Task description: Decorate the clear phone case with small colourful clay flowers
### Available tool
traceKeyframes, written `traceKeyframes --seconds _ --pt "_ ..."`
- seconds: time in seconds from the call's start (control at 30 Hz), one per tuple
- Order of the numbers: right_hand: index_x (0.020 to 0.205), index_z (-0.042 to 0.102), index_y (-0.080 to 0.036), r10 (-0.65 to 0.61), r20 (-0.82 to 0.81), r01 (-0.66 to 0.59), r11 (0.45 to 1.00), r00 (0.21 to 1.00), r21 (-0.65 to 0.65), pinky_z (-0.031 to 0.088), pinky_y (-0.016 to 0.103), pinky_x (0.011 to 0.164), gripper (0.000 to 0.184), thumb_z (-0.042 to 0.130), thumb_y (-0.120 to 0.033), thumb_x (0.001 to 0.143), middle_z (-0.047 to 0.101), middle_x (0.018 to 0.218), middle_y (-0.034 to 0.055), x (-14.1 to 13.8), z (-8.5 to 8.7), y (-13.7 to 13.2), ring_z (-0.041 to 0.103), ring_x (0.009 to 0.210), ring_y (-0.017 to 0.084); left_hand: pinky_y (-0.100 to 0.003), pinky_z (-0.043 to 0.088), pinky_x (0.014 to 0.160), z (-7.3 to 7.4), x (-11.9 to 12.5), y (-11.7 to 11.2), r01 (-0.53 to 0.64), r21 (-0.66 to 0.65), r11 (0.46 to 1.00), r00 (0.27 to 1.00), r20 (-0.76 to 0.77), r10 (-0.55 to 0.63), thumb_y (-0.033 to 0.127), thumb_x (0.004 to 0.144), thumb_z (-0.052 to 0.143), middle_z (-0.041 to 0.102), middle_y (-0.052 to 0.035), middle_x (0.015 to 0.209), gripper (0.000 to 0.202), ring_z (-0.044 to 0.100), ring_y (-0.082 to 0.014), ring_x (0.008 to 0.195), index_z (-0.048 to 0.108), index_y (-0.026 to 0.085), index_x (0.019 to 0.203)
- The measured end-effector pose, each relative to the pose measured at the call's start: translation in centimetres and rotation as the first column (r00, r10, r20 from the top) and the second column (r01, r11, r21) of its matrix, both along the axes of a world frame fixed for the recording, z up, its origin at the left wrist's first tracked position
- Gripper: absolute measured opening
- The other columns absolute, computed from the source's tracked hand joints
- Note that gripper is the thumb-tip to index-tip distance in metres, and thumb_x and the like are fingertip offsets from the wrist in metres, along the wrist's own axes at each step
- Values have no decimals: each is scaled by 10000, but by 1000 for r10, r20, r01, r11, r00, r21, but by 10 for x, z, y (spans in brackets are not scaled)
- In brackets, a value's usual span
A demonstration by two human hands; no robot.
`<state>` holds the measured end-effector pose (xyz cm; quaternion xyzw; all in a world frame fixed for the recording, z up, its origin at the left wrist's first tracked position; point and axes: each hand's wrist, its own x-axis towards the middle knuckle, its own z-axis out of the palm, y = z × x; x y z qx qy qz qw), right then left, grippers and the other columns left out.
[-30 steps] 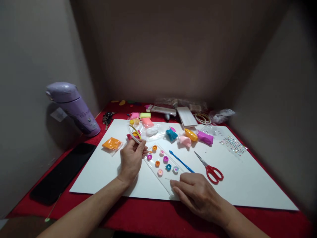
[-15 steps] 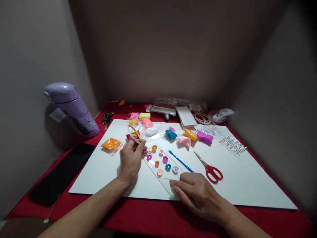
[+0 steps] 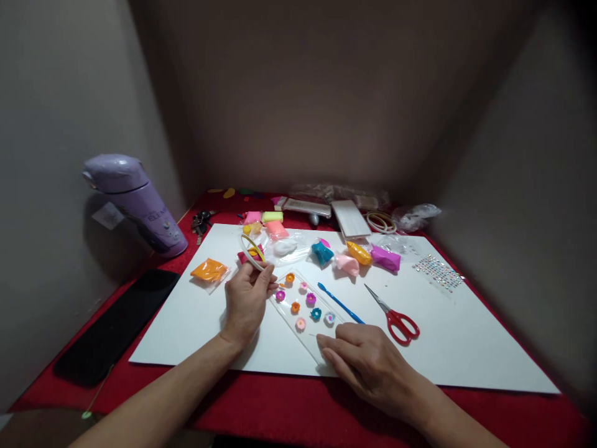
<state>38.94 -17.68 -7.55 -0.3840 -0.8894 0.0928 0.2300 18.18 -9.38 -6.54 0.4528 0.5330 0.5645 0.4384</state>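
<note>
My left hand (image 3: 246,298) holds a small white ring with a yellow edge (image 3: 252,251) pinched upright between thumb and fingers, just left of a clear plastic strip (image 3: 305,336). Several tiny clay flowers (image 3: 305,303) in orange, pink, purple and blue sit on that strip. My right hand (image 3: 368,364) rests curled at the strip's near end, fingers closed on a thin pin-like stick whose tip lies on the strip. A blue clay tool (image 3: 340,303) lies just beyond the right hand.
Red-handled scissors (image 3: 394,318), bags of coloured clay (image 3: 357,256) and an orange packet (image 3: 209,271) lie on the white board (image 3: 466,336). A rhinestone sheet (image 3: 438,272) is at the right, a purple flask (image 3: 135,205) and a black phone (image 3: 114,326) at the left on the red cloth.
My right hand has crept slightly forward and left along the strip's near end. The left hand with the ring has stayed put.
</note>
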Motion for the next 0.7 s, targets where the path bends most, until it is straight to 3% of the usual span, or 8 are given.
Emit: traceKeyframes --seconds 0.23,0.7 --pt "917 644 -147 33 -45 -34 999 998 -16 273 282 543 268 380 -161 962 439 633 -5 3 -1 0 411 574 125 -248 574 588 4 0 -1 -4 -3 1000 1000 -3 4 392 765 690 661 -21 710 257 655 -133 625 621 146 795" --pt "804 615 -159 25 36 -25 1000 999 -2 256 292 553 284 382 -186 966 455 625 0 4 -4 0 421 585 129 -229 560 573 3 1 -1 -13 -3 1000 1000 -13 13 403 767 685 663 -20 704 267 652 -126 611 624 147 812"
